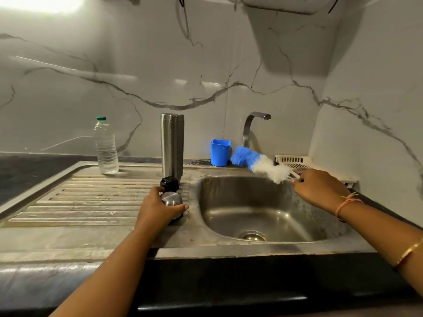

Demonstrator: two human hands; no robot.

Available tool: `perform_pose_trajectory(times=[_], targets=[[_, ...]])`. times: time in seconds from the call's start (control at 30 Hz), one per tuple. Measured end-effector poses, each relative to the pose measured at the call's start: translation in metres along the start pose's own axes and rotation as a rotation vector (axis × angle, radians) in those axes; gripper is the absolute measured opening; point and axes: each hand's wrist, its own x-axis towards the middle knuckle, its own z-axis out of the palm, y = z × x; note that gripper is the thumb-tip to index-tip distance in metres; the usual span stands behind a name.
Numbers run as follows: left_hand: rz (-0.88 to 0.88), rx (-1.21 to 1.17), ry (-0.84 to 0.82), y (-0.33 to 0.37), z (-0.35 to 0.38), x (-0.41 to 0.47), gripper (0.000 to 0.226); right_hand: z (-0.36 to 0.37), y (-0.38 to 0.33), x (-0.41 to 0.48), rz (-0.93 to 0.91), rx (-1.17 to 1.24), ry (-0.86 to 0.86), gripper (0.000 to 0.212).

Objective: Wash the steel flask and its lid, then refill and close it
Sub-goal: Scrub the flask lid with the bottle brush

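Fingers [179, 209] of the left hand [158, 209] curl round the lid [171, 199]; the right hand [318, 188] pinches the bottle brush [258, 164] by its handle.
The lid lies on the drainboard [91, 195], just left of the sink [263, 209]. The steel flask [172, 145] stands upright and uncapped behind it. The brush hangs over the sink's back rim. The tap [251, 124] is not running and no suds show. Looks like early stage: lid off, tools in hand. Scrub, rinse, refill (likely from the water bottle [106, 147]) and closing all left.
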Motion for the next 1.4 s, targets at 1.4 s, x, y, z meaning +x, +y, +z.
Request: perform_pose_trajectory(times=[1.4], targets=[[0.032,-0.049,0.423,-0.009,-0.004,0.051,0.033,0.003,-0.179,0.22,-0.081,-1.032,0.361,0.027]])
